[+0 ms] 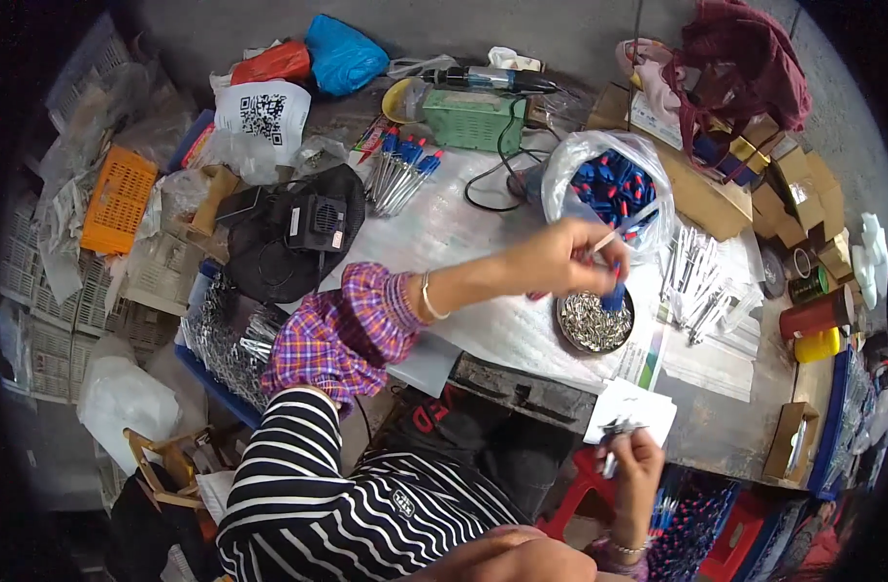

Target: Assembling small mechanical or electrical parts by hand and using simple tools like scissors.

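Observation:
My left hand [575, 260] reaches across the table, its fingers closed on a blue pen top [613, 297] with a red tip. A thin pale stick [606, 240] also shows at its fingers; whether it is held I cannot tell. Just below is a round tin [595, 321] of small shiny metal pieces. Behind the hand stands a clear plastic bag [560, 184] full of blue and red pen tops. At the table's front edge my right hand [635, 477] is closed on small silver metal pieces [614, 448], beside a white card [648, 411]. Their exact kind is blurred.
Silver pens [402, 182] with blue tops lie at the back left, near a green metal box [475, 120] with a cable. Silver tubes [694, 281] are spread on the right. A black fan-like device [316, 225] and an orange basket [119, 200] are at left. A red stool [582, 493] stands below.

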Demonstrator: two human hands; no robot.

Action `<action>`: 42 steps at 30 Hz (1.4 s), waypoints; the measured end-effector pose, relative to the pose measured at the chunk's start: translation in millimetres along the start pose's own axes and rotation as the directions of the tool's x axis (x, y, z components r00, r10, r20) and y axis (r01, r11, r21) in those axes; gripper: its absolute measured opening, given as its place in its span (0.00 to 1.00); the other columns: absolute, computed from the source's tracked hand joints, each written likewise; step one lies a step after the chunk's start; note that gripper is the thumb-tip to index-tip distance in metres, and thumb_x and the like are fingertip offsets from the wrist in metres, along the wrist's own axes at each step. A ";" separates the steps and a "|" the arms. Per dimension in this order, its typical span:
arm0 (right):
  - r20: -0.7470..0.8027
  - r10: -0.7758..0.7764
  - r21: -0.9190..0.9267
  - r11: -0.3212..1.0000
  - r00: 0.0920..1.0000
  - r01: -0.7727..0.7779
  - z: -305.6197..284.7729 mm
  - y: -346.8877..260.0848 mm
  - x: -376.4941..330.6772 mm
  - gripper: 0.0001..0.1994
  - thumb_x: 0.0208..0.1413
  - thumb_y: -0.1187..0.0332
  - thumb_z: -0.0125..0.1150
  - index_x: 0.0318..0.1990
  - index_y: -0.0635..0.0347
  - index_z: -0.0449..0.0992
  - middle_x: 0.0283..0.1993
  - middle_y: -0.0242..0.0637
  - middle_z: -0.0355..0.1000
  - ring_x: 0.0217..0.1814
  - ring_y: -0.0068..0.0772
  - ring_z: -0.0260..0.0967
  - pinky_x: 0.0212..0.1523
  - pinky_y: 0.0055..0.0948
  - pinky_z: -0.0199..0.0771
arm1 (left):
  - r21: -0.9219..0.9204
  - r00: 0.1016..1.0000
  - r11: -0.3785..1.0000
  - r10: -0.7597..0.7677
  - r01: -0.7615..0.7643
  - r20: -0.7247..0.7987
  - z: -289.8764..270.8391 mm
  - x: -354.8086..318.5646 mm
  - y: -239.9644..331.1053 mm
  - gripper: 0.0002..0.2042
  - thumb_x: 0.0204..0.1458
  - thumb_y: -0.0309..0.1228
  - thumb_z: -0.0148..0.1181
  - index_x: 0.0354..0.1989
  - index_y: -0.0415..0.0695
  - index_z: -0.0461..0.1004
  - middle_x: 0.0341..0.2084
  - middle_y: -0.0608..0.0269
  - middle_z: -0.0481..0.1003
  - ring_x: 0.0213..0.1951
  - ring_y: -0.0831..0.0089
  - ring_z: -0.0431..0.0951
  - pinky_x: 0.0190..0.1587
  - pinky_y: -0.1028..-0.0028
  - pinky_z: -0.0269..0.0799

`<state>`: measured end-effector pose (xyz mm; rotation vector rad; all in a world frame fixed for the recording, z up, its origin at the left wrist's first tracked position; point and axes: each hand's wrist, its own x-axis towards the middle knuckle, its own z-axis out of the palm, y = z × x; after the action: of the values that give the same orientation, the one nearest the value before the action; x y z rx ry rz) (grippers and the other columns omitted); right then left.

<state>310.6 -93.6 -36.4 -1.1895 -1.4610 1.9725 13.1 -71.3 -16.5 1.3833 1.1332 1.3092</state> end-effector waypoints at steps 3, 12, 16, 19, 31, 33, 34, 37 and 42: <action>-0.037 0.091 0.026 0.996 0.995 -0.090 9.4 36.6 -15.5 0.06 0.55 0.72 0.52 0.28 0.65 0.70 0.23 0.34 0.70 0.21 0.19 0.64 0.23 0.18 0.63 | -0.001 0.955 0.978 -0.203 0.208 0.214 25.0 -21.5 11.7 0.07 0.46 0.24 0.61 0.34 0.41 0.73 0.20 0.72 0.72 0.16 0.89 0.63 0.17 0.85 0.55; 0.041 0.054 0.142 0.988 0.998 -0.059 26.8 77.8 -21.7 0.10 0.59 0.67 0.51 0.28 0.63 0.70 0.24 0.29 0.68 0.21 0.15 0.62 0.22 0.15 0.59 | -0.042 0.818 0.841 -0.512 0.540 0.261 61.9 -59.9 -26.8 0.06 0.48 0.27 0.61 0.32 0.40 0.71 0.17 0.70 0.70 0.15 0.86 0.64 0.16 0.84 0.56; 0.059 0.047 0.181 0.982 0.997 -0.057 24.6 83.9 -20.9 0.10 0.60 0.66 0.50 0.29 0.62 0.70 0.24 0.28 0.68 0.21 0.13 0.61 0.21 0.14 0.58 | -0.020 0.780 0.796 -0.587 0.605 0.217 71.2 -58.5 -31.2 0.06 0.48 0.27 0.61 0.31 0.40 0.70 0.16 0.71 0.68 0.14 0.86 0.63 0.15 0.84 0.55; 0.059 0.030 0.224 0.974 0.998 -0.043 24.0 93.0 -22.3 0.10 0.59 0.66 0.52 0.31 0.64 0.72 0.22 0.27 0.69 0.20 0.12 0.61 0.22 0.14 0.61 | -0.025 0.775 0.790 -0.595 0.613 0.213 78.6 -57.6 -31.4 0.06 0.49 0.27 0.60 0.31 0.40 0.70 0.15 0.72 0.67 0.13 0.86 0.63 0.15 0.84 0.54; 0.146 0.042 0.281 0.956 0.988 -0.082 21.7 98.2 -24.8 0.10 0.60 0.65 0.51 0.34 0.63 0.72 0.24 0.26 0.67 0.20 0.11 0.56 0.20 0.13 0.55 | 0.221 0.715 0.829 -0.556 0.514 0.424 83.7 -59.2 -30.1 0.12 0.46 0.24 0.62 0.41 0.38 0.74 0.22 0.70 0.73 0.18 0.86 0.66 0.19 0.83 0.59; 0.190 0.074 0.267 0.956 0.979 -0.124 20.4 96.8 -24.2 0.10 0.61 0.64 0.51 0.35 0.63 0.72 0.23 0.25 0.66 0.20 0.11 0.56 0.20 0.13 0.54 | 0.362 0.768 0.917 -0.350 0.166 0.537 82.9 -57.0 -32.3 0.15 0.40 0.24 0.66 0.40 0.37 0.76 0.26 0.67 0.76 0.21 0.82 0.70 0.23 0.80 0.64; 0.204 0.070 0.263 0.957 0.976 -0.124 20.5 97.4 -23.9 0.11 0.61 0.63 0.50 0.35 0.63 0.73 0.23 0.25 0.66 0.20 0.11 0.56 0.20 0.13 0.54 | 0.363 0.766 0.917 -0.353 0.167 0.537 83.8 -57.4 -34.5 0.15 0.40 0.24 0.66 0.40 0.37 0.76 0.26 0.67 0.76 0.21 0.82 0.70 0.23 0.80 0.64; 0.221 0.082 0.275 0.951 0.972 -0.143 19.4 94.3 -23.4 0.11 0.61 0.65 0.50 0.35 0.63 0.73 0.23 0.25 0.66 0.20 0.11 0.55 0.20 0.13 0.53 | 0.360 0.794 0.930 -0.271 0.072 0.544 84.9 -59.2 -38.0 0.16 0.37 0.24 0.68 0.38 0.37 0.77 0.27 0.62 0.77 0.26 0.76 0.74 0.28 0.76 0.69; 0.279 0.144 0.232 0.949 0.949 -0.212 18.9 84.9 -22.6 0.08 0.58 0.69 0.50 0.34 0.64 0.73 0.21 0.24 0.65 0.19 0.11 0.55 0.19 0.13 0.51 | 0.273 0.802 0.962 -0.182 0.025 0.569 77.1 -71.0 -42.6 0.17 0.37 0.25 0.68 0.39 0.37 0.76 0.30 0.57 0.78 0.30 0.69 0.78 0.31 0.75 0.72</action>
<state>320.8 -152.1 -103.8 -1.0096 -1.1907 2.4353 86.9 -134.4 -74.6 1.7283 0.9343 0.5790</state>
